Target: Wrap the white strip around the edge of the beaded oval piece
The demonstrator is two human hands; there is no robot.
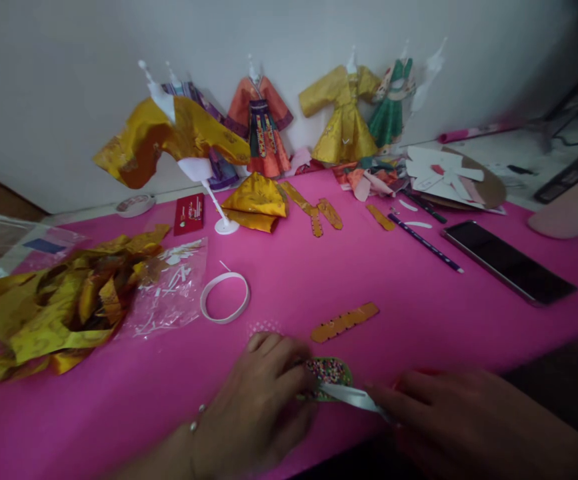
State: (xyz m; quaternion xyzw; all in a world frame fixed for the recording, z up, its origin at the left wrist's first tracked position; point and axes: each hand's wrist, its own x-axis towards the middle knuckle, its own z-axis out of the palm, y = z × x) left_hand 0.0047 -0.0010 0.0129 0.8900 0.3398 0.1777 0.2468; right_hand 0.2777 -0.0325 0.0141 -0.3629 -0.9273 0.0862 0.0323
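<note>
Desk [319, 280], covered in bright pink. Lying on it: heap of gold paper scraps [53, 307] at left, clear bag of white bits [171, 293] beside it, loop of white tape [225, 297], orange punched strip [345, 322], folded gold piece [257, 202], red card [189, 213], pencil [426, 243], dark phone [509, 261] at right.

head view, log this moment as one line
left hand pressing patterned green piece | right hand holding white strip at it | orange strip beyond | pink table
</note>
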